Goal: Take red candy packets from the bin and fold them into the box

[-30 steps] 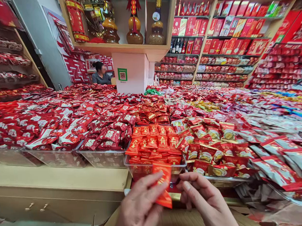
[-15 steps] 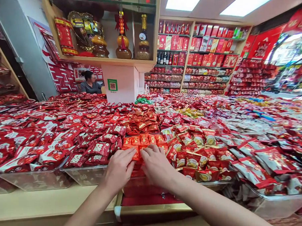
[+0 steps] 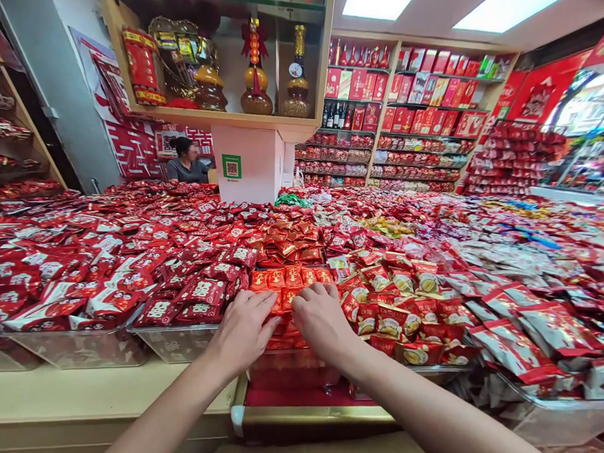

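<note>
Small orange-red packets with gold lettering (image 3: 293,276) lie in neat rows in a clear bin straight ahead of me. On the left side of these rows rests my left hand (image 3: 247,328), palm down, fingers extended and thumb apart. My right hand (image 3: 322,322) lies over their right side, fingers slightly bent with the tips partly hidden. Both hands touch the packets, and no packet is lifted. Left of them are dark red packets with white characters (image 3: 203,289). Red and gold packets with a durian picture (image 3: 390,319) are heaped on the right.
Clear bins (image 3: 90,346) line the counter's front edge (image 3: 114,393). Behind, a white pillar with a QR sign (image 3: 249,163) stands under a glass display case (image 3: 227,116). A seated person (image 3: 188,163) is at the back left. Stocked shelves (image 3: 407,115) cover the far wall.
The view has shifted slightly, so the background sits further right. Both hands stay on the orange-red packets; the right hand's fingers have shifted a little over them.
</note>
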Motion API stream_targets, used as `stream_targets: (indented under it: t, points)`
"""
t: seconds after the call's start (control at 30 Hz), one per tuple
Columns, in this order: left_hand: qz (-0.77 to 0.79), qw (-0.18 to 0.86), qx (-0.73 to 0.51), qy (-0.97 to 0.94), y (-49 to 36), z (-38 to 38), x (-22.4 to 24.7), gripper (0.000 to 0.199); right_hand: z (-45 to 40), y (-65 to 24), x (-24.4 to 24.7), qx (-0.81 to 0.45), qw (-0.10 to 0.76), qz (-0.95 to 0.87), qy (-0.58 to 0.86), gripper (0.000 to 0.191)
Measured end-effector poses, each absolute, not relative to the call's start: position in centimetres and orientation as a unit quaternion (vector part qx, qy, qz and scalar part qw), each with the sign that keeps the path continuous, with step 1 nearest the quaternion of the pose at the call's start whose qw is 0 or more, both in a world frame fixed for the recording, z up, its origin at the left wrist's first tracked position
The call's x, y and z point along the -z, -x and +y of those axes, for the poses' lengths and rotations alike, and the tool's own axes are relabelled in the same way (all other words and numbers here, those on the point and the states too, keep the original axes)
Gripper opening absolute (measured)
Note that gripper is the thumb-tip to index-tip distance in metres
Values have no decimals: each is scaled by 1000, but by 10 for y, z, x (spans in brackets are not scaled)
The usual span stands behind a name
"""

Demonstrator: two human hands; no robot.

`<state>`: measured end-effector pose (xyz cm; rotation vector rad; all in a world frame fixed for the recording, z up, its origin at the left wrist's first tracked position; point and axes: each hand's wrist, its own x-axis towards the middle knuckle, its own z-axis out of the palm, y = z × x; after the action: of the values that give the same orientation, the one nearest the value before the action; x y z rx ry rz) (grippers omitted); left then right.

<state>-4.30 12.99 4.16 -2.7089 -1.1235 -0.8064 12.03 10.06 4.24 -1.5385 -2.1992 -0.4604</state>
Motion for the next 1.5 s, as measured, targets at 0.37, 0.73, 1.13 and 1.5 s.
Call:
stream_targets:
  t: [0.37, 0.73, 1.13, 1.5]
  points:
    - [-379, -29, 313, 871, 47, 132, -50, 32, 94, -141, -67, 165, 377, -756, 509, 7]
    - [-359, -707, 452, 408, 14, 15, -33, 41, -11, -131, -25, 22, 426, -838, 340, 14]
    - [-248, -753, 319, 520, 30, -3, -15, 52, -10, -138, -22, -586, 457, -499, 447, 34]
    - [-342, -711, 299, 536, 31, -8, -18, 40, -13, -133, -15, -683, 432, -388, 443, 36]
